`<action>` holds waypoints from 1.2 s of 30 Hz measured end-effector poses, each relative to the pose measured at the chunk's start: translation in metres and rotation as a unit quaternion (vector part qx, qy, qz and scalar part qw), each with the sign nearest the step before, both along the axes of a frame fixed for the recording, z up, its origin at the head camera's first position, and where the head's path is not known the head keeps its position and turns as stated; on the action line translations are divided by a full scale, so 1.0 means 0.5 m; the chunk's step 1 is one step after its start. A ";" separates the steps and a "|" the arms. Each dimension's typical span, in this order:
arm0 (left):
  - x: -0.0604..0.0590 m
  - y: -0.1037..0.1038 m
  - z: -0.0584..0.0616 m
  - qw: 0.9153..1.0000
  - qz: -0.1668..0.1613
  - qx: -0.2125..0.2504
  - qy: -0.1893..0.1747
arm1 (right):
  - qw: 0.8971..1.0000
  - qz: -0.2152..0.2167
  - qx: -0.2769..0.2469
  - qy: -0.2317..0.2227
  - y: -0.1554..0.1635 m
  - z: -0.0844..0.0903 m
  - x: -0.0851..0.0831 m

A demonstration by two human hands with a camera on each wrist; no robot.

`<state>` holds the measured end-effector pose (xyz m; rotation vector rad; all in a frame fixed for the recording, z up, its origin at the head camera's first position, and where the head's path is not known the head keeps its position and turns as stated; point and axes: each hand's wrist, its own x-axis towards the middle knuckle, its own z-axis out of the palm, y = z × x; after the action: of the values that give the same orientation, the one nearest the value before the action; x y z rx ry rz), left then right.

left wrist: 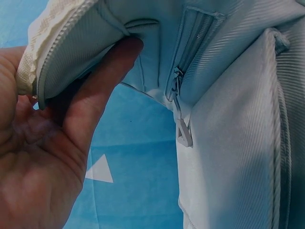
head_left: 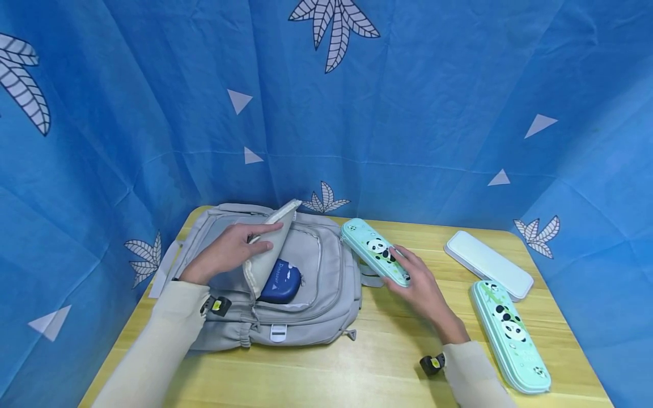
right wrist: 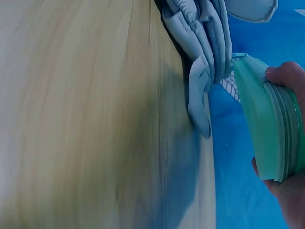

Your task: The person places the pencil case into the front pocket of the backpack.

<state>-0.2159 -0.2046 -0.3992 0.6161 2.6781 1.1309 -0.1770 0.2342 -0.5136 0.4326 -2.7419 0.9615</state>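
A grey backpack (head_left: 331, 272) lies on the table at the left, its front pocket unzipped. My left hand (head_left: 229, 249) pinches the pocket's flap (head_left: 270, 255) between thumb and fingers and holds it raised; the left wrist view shows the thumb on the flap's inner face. Inside the pocket sits a dark blue case (head_left: 282, 282) with the word Dinosaur on it. At the backpack's right side, my right hand (head_left: 415, 283) grips a mint green pencil case (head_left: 368, 241) with a panda print. In the right wrist view this pencil case (right wrist: 259, 124) is above the table, its zipped side showing.
To the right lie a second mint panda pencil case (head_left: 510, 337) and, behind it, a white pencil case (head_left: 487, 263). A zip pull (head_left: 349, 334) and a strap (head_left: 371, 277) stick out from the backpack. Blue curtain (head_left: 408, 113) surrounds the wooden table (head_left: 331, 379).
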 end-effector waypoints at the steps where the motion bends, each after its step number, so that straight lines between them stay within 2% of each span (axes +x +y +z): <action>1: 0.000 0.000 0.000 1.000 0.000 0.000 0.000 | 1.000 0.004 0.001 0.000 -0.004 0.001 -0.001; 8: 0.001 0.001 0.001 1.000 0.001 0.002 -0.007 | 0.999 0.028 0.020 0.004 -0.026 0.007 -0.014; 14: 0.002 0.002 0.002 1.000 0.004 -0.008 -0.002 | 0.998 0.054 0.021 -0.009 -0.042 0.014 -0.027; 27: 0.002 0.003 0.004 1.000 0.007 0.002 -0.013 | 0.994 0.103 0.028 0.002 -0.064 0.020 -0.046; 36: 0.002 0.004 0.003 1.000 0.002 -0.006 0.004 | 0.991 0.132 0.032 -0.005 -0.083 0.028 -0.054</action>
<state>-0.2149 -0.2026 -0.3975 0.6138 2.6916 1.1150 -0.2042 0.1929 -0.4997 0.8206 -2.7783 0.9374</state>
